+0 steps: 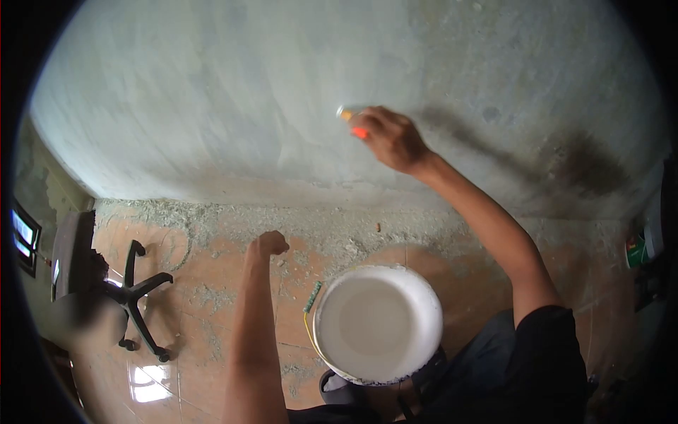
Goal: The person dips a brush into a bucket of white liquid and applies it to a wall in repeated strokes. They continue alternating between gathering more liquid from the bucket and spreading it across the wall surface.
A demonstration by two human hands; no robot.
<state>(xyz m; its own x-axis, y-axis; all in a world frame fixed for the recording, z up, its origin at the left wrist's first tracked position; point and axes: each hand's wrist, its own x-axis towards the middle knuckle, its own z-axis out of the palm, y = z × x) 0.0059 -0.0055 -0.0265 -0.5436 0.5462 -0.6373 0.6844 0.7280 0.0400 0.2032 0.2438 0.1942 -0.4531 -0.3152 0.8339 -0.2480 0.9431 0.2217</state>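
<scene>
My right hand (pixel 390 138) is closed around what looks like a paintbrush (pixel 345 114), raised against the pale grey-green wall (pixel 296 85). Orange shows below the fingers, and a yellowish band ends in a whitish tip at the wall; motion blurs it. Lower down, my left hand (pixel 272 242) hangs in front of the floor by the wall's foot, its fingers curled in and nothing visible in them. Between my legs stands a white bucket (pixel 432 321) holding milky liquid (pixel 374 318). Its wire handle with a green grip (pixel 312 297) leans out on the left.
Scraped flakes (pixel 332 230) litter the tiled floor (pixel 205 325) along the wall. On the left is an office chair (pixel 131 293) with a black wheeled base. A green container (pixel 635 249) stands at the far right. A dark patch (pixel 586 166) marks the wall at right.
</scene>
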